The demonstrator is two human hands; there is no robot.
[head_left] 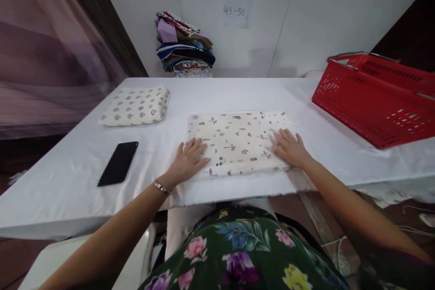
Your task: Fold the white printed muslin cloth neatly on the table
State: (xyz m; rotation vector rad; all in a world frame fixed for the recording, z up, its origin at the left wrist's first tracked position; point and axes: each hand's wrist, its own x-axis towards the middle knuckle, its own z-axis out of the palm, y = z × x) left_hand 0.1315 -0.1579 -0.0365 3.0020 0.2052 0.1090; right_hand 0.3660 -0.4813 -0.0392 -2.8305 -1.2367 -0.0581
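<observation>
A folded cream cloth (238, 145) printed with small plants and figures lies flat in front of me, close to the table's near edge. My left hand (188, 158) rests on its left side, palm down with the fingers spread. On the right side of the cloth lies my right hand (288, 147), fingers also apart and palm down. Neither hand grips anything. Farther back on the left sits a second folded cloth (136, 106), thicker, cream with a grey-green pattern.
A black phone (118, 163) lies on the white-covered table (231, 93) at the left. The red basket (370, 99) stands at the right edge. Behind the table rises a stack of folded fabrics (185, 47) against the wall, near paper signs (236, 9).
</observation>
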